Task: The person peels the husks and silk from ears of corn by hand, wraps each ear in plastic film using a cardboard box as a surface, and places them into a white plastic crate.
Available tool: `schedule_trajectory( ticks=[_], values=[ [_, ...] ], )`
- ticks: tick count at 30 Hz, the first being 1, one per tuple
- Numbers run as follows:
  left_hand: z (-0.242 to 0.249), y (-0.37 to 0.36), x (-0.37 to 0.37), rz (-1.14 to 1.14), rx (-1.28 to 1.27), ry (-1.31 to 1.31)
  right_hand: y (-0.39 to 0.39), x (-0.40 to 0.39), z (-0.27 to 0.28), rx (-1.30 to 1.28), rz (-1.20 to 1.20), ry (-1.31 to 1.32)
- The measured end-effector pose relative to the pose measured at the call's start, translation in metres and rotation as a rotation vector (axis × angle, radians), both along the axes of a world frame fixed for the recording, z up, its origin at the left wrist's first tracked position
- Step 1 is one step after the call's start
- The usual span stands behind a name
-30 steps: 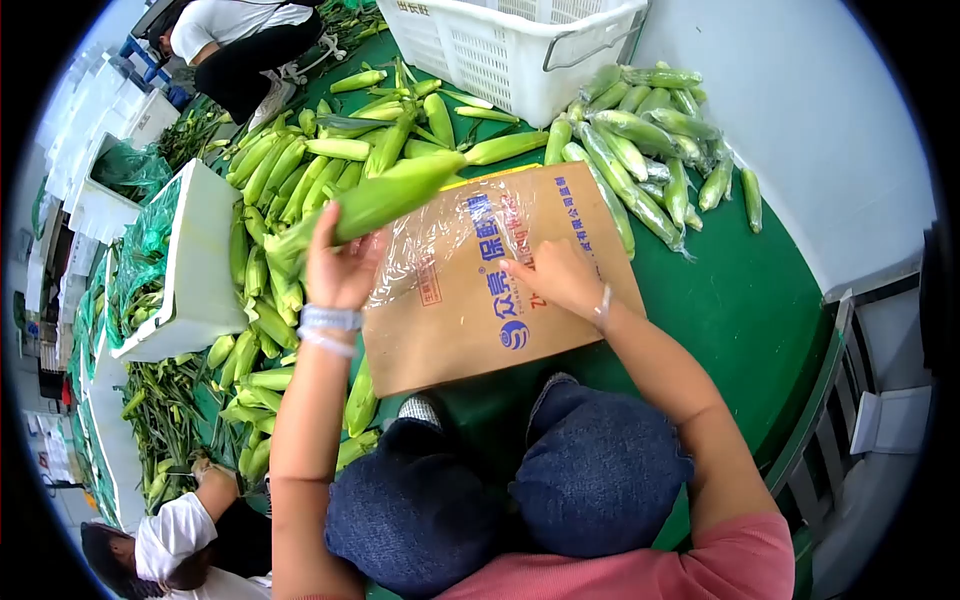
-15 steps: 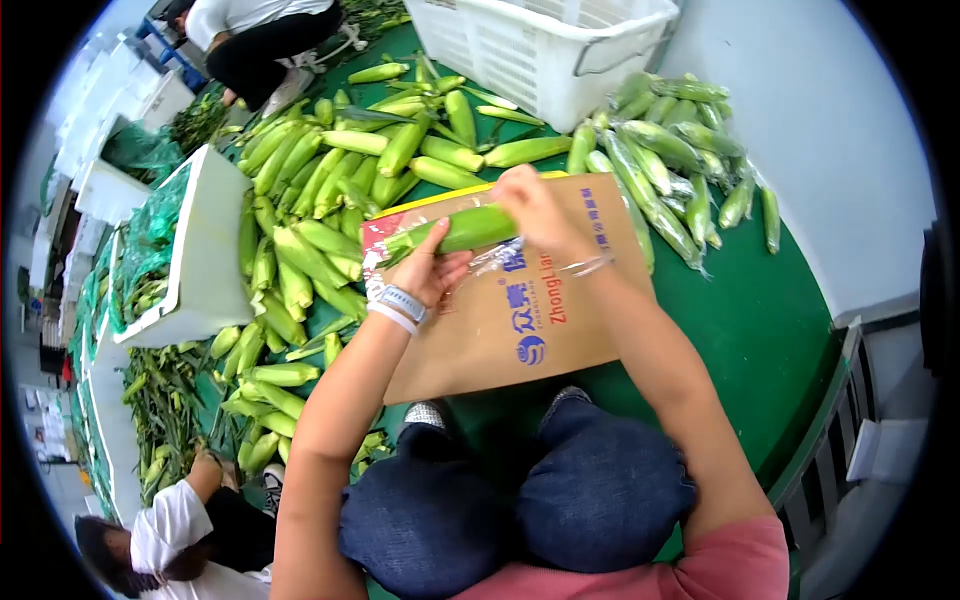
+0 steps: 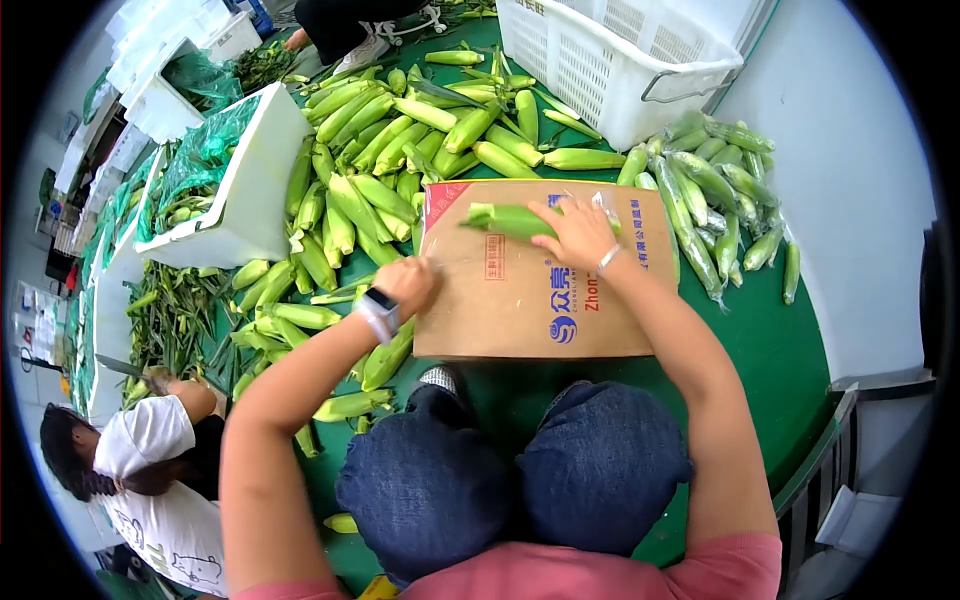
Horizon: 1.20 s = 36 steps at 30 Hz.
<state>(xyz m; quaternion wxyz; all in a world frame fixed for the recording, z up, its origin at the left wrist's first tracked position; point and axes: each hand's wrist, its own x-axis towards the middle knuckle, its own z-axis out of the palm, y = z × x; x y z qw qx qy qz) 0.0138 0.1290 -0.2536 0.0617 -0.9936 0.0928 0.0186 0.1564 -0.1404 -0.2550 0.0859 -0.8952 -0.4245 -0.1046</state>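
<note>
Right hand (image 3: 582, 236), fingers spread, laid over cob (image 3: 503, 219); cob placed on carton (image 3: 470, 315); left hand (image 3: 410, 284), fingers curled, set at carton's left edge, whether anything is gripped cannot be told; loose cobs (image 3: 352, 215) heaped beyond and left; wrapped cobs (image 3: 692, 205) piled right, near crate (image 3: 600, 98).

In front of me, the brown rectangular cardboard box (image 3: 530, 320) looked smooth, the slotted white crate (image 3: 610, 85) was plastic with a thin grey metal-looking handle (image 3: 690, 72), and my dark blue trousers (image 3: 430, 480) were matt, textured denim
</note>
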Motion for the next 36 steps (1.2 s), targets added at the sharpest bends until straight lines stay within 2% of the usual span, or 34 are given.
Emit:
schedule_trajectory(
  ticks=[1,3,5,7,8,9,11,12,14,15,17,18,19,20,21,22,24,26,28,29,30,32,33,34,35,36],
  values=[
    [0.019,0.001,-0.014,0.08,-0.053,0.063,-0.009,-0.016,0.004,-0.014,0.028,0.013],
    [0.055,0.005,-0.03,0.127,-0.32,0.371,-0.022,-0.056,0.008,-0.034,0.117,0.006],
    [0.07,0.008,-0.045,-0.14,-1.154,0.491,-0.031,-0.102,0.023,-0.078,0.2,0.084],
    [0.075,-0.024,-0.052,-0.22,-1.292,0.58,-0.032,-0.134,0.022,-0.078,0.248,0.29],
    [0.066,-0.042,-0.051,-0.313,-1.182,0.618,-0.029,-0.14,0.027,-0.088,0.255,0.477],
    [0.054,-0.061,-0.046,-0.407,-1.068,0.649,-0.026,-0.135,0.025,-0.094,0.253,0.481],
    [0.026,-0.092,-0.035,-0.296,-0.785,0.434,-0.017,-0.109,0.022,0.013,0.26,0.435],
    [0.027,-0.105,-0.026,-0.304,-0.784,0.437,-0.011,-0.093,0.021,-0.055,0.17,0.366],
    [0.036,-0.13,-0.009,-0.234,-0.28,-0.172,0.007,-0.047,-0.006,-0.114,-0.043,0.169],
    [0.049,-0.142,-0.004,-0.259,-0.127,-0.137,0.019,-0.024,-0.003,-0.139,-0.136,0.19],
    [0.032,-0.156,0.0,-0.278,-0.263,-0.164,0.032,0.018,-0.006,-0.109,-0.289,0.15],
    [0.002,-0.156,0.016,-0.241,-0.136,-0.315,0.036,0.037,-0.011,-0.056,-0.348,0.088],
    [0.016,-0.152,0.032,-0.229,-0.07,-0.168,0.038,0.049,0.002,-0.052,-0.352,0.086],
    [0.007,-0.145,0.054,-0.229,-0.098,-0.206,0.039,0.058,0.024,-0.02,-0.431,0.247],
    [0.01,-0.143,0.076,-0.159,-0.112,-0.068,0.039,0.067,0.037,0.01,-0.509,0.411],
    [0.015,-0.137,0.101,-0.095,-0.259,0.12,0.039,0.078,0.035,0.009,-0.512,0.414],
    [0.008,-0.126,0.135,-0.131,-0.344,0.043,0.032,0.096,0.024,-0.316,-0.363,0.414],
    [0.007,-0.121,0.146,-0.178,-0.351,0.022,0.034,0.096,0.013,-0.296,-0.42,0.466],
    [0.008,-0.12,0.136,-0.215,-0.479,0.309,0.031,0.096,0.016,-0.302,-0.436,0.462],
    [0.004,-0.119,0.115,-0.42,-0.429,0.257,0.03,0.093,0.017,-0.32,-0.446,0.504],
    [0.004,-0.12,0.092,-0.534,-0.431,0.369,0.028,0.088,0.018,-0.334,-0.455,0.551],
    [0.043,-0.127,0.053,-0.46,-0.035,0.697,0.022,0.081,0.02,-0.263,-0.478,0.6],
    [0.047,-0.117,0.043,-0.576,-0.189,0.717,0.02,0.078,0.021,-0.198,-0.494,0.639],
    [0.052,-0.1,0.036,-0.688,-0.347,0.731,0.018,0.089,-0.008,-0.185,-0.428,0.635],
    [0.046,-0.081,0.037,-0.731,-0.533,0.868,0.015,0.086,-0.02,-0.18,-0.423,0.633],
    [0.055,-0.071,0.044,-0.494,-0.443,1.263,0.011,0.077,-0.029,-0.126,-0.369,0.586]
  ],
)
